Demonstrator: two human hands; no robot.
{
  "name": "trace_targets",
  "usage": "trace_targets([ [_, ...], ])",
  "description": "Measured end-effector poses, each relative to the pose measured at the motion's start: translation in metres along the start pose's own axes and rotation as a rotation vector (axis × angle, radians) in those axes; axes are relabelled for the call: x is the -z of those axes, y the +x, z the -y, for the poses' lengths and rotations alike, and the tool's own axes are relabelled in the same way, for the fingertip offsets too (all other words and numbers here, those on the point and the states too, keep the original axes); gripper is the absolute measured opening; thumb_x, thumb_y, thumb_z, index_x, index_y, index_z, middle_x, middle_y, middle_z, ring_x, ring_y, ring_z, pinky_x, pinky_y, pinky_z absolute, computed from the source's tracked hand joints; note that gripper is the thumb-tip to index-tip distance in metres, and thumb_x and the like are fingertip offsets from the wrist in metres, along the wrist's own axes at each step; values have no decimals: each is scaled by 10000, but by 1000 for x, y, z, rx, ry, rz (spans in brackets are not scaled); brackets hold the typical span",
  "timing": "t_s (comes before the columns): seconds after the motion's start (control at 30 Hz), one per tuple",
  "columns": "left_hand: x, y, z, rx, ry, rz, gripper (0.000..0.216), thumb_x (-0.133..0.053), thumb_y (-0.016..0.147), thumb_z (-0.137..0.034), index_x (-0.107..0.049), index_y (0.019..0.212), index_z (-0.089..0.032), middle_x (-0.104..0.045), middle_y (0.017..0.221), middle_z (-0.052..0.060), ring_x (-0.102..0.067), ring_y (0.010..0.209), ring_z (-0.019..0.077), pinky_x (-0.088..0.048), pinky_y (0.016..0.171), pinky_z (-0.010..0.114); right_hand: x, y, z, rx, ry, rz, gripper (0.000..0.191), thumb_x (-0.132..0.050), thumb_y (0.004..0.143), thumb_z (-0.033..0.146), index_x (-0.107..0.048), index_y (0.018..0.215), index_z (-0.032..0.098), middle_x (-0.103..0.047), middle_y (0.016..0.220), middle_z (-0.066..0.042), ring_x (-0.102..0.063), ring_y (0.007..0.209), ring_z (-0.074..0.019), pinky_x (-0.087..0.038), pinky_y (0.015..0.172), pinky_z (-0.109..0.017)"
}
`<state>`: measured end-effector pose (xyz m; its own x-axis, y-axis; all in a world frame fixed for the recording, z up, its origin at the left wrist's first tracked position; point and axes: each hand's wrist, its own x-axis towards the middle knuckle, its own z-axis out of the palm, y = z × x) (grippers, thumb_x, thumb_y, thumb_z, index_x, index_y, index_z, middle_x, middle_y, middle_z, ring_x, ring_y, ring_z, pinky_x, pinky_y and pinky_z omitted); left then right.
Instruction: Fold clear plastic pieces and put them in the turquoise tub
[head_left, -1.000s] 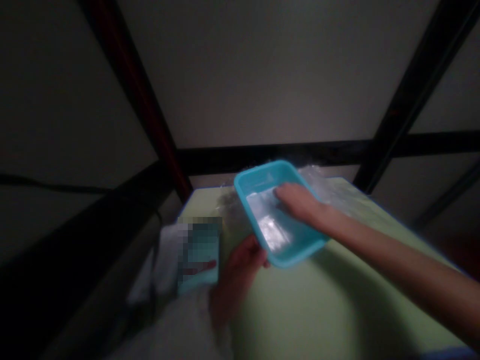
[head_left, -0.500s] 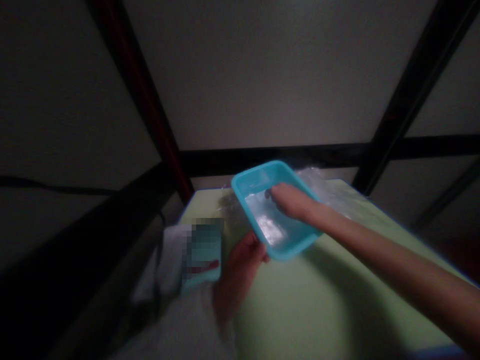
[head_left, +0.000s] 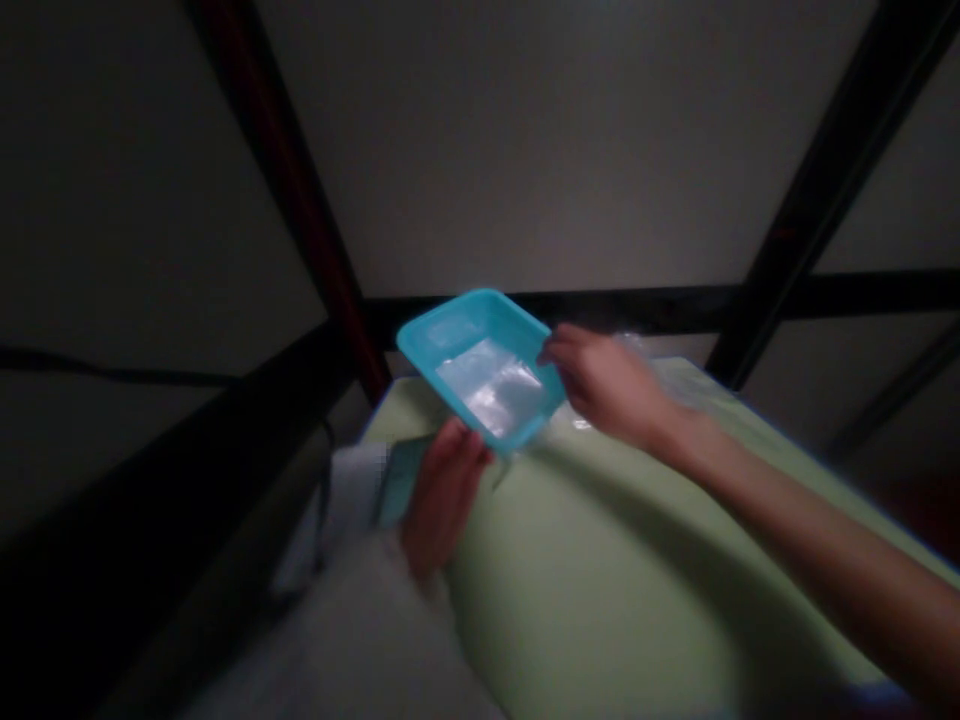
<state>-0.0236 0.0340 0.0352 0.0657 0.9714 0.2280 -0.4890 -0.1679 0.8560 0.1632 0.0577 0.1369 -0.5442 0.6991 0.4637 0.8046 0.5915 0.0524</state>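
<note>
A turquoise plastic basin with a rounded rectangular rim is held tilted above the far part of the table. Inside it, a clear, shiny plastic bag or sheet lies on the bottom. My left hand grips the basin's near-left corner, its fingertips partly hidden under the rim. At the right rim, my right hand has its fingers curled against the edge. Motion blur softens both hands.
Crumpled clear plastic lies at the back right of the pale green table. White and greenish items sit at its left, partly covered by my left arm. Behind stand a wall and dark beams.
The basin has moved left and away from me, along with my left hand. My right hand has come out of the basin's inside to its right rim.
</note>
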Motion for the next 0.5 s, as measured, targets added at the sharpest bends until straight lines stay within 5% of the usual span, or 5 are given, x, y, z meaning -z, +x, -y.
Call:
trace_targets([
  [0.13,33,29,-6,-72,-53,-101,151,-709,771,-222,-571,822,-190,-586,779,-24,-546,684,87,-453,665,190,-2,-16,-2,51,65,-135,232,-399,805,57,-611,867,129,-591,895,-90,-560,752,-184,-397,638,-278],
  [0.3,69,64,-8,-95,-97,-248,196,-561,873,-148,-471,706,-194,-553,670,-37,-561,640,71,-468,664,172,-26,-38,-16,28,128,-64,247,-404,840,73,-628,919,142,-623,959,-87,-592,789,-185,-425,689,-283],
  [0.5,88,79,0,-61,-107,-339,237,-533,896,-127,-460,680,-192,-562,657,-26,-570,633,80,-473,660,179,-50,-53,-33,-50,160,-11,265,-418,837,79,-650,952,138,-645,966,-96,-617,798,-203,-451,691,-298],
])
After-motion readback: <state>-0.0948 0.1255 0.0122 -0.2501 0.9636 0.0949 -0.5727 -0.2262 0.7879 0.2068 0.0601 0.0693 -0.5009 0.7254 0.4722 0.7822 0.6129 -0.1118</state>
